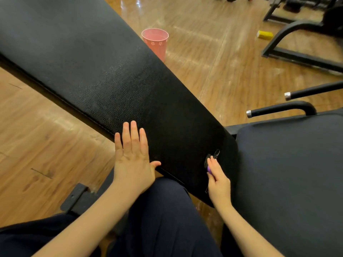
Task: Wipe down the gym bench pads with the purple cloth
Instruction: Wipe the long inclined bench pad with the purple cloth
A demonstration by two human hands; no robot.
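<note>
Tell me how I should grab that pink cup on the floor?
Grab the pink cup by its wide open rim, reaching down from above. It stands upright and narrows toward the bottom, and the long bench pad hides its near side, so the top is easiest to reach.

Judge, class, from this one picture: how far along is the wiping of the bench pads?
Done: nothing certain, since no wipe marks show on the long back pad. In hand: the left hand lies flat on that pad's lower edge, while the right hand holds a purple object, possibly the cloth, near the pad's end. Left: apparently most of that pad and the seat pad.
</note>
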